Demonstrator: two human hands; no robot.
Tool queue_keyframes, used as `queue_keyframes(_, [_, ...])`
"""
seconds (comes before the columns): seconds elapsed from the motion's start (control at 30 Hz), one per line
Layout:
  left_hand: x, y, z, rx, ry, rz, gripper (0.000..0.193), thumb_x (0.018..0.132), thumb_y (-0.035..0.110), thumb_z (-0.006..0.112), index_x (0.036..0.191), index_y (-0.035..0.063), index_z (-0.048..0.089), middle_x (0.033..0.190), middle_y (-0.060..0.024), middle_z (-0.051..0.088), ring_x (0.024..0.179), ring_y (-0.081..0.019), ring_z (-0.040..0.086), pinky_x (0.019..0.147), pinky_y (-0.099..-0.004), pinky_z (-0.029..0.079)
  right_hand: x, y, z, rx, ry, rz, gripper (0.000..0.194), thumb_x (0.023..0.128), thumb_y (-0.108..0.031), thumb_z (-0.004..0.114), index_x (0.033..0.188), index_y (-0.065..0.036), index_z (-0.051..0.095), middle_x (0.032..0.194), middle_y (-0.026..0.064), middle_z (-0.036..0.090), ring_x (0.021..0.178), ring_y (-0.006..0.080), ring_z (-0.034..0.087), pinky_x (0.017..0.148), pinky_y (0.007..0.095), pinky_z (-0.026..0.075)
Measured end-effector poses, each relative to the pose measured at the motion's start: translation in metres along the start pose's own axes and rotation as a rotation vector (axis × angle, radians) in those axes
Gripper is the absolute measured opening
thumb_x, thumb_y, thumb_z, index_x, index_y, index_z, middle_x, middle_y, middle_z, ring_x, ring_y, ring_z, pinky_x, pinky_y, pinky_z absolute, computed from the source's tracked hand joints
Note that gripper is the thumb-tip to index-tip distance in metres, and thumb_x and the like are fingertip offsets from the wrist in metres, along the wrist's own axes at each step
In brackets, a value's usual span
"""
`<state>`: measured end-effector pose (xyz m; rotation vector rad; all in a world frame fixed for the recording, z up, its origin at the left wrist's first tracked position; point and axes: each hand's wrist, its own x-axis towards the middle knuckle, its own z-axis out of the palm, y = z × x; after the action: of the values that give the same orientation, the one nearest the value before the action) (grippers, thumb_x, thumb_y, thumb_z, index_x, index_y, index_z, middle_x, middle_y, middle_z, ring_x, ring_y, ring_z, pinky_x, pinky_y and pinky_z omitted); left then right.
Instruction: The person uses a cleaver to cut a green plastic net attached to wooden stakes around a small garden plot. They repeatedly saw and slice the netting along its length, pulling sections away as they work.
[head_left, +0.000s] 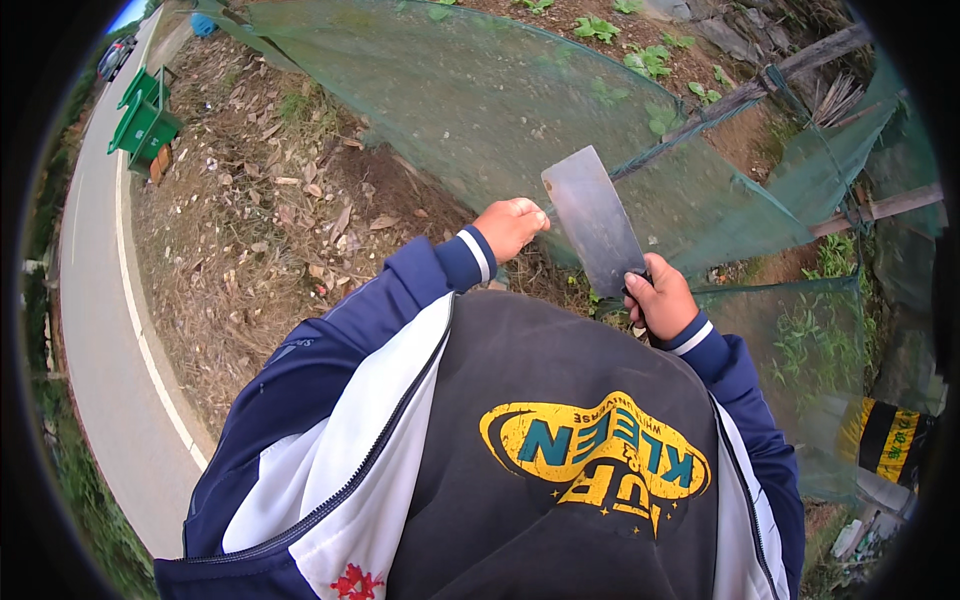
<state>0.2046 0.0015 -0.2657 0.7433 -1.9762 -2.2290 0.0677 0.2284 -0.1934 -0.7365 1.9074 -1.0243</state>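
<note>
My right hand (664, 300) grips the dark handle of a broad-bladed cleaver (596, 221), its blade pointing up and away from me. Left of the blade, my left hand (514, 229) is closed with thumb and forefinger pinched on a thin blue-green cord (550, 211). Part of that cord is hidden behind the cleaver. Beyond both hands a green mesh net (465, 112) stretches across the ground. A wooden pole (795, 64) slants in from the upper right, with blue-green rope (675, 139) wound along it; its lower end disappears behind the blade.
Leafy seedlings (649, 60) grow in soil behind the net. A second pole (877, 210) holds netting at the right. Dry leaves (307, 180) litter the ground toward a road (97, 262), where green bins (142, 124) and a car (116, 56) stand. A yellow-and-black banded object (889, 442) is lower right.
</note>
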Motion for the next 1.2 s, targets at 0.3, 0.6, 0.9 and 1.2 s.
queue_keyframes(0.3, [-0.014,0.022,0.003,-0.102,-0.023,-0.127,0.017,0.092,0.017,0.048,0.089,0.0022,0.056,0.067,-0.0004,0.053,0.052,-0.0061,0.045,0.046,-0.0221,0.037,0.004,0.009,-0.007,0.501,-0.204,0.299,0.016,0.093,-0.018,0.050,0.100,-0.003,0.049,0.064,0.0058,0.057,0.046,0.0131,0.053,0.043,0.0267,0.047])
queue_keyframes(0.6, [-0.010,-0.002,0.006,-0.036,0.047,-0.034,0.022,0.087,0.019,0.050,0.089,-0.0003,0.060,0.072,-0.0027,0.058,0.066,-0.0106,0.052,0.063,-0.0264,0.043,0.000,0.018,-0.002,-0.188,0.050,-0.162,0.022,0.083,-0.009,0.063,0.099,0.000,0.052,0.071,0.0082,0.061,0.058,0.0177,0.059,0.053,0.0302,0.047])
queue_keyframes(0.9, [-0.003,-0.020,0.026,0.026,0.108,0.006,0.022,0.087,0.019,0.050,0.091,0.0006,0.062,0.073,-0.0035,0.059,0.068,-0.0129,0.053,0.065,-0.0274,0.044,-0.028,0.010,-0.013,-0.697,0.208,-0.338,0.024,0.081,-0.014,0.063,0.098,-0.004,0.050,0.082,0.0200,0.062,0.077,0.0395,0.059,0.065,0.0444,0.047])
queue_keyframes(1.2, [-0.018,0.005,0.048,-0.276,0.062,-0.243,0.013,0.087,0.012,0.049,0.089,0.0014,0.056,0.068,0.0002,0.051,0.049,-0.0063,0.039,0.043,-0.0233,0.031,-0.035,0.013,-0.020,-0.938,0.137,-0.355,0.022,0.082,-0.013,0.060,0.098,-0.005,0.049,0.082,0.0189,0.060,0.075,0.0390,0.058,0.063,0.0456,0.046])
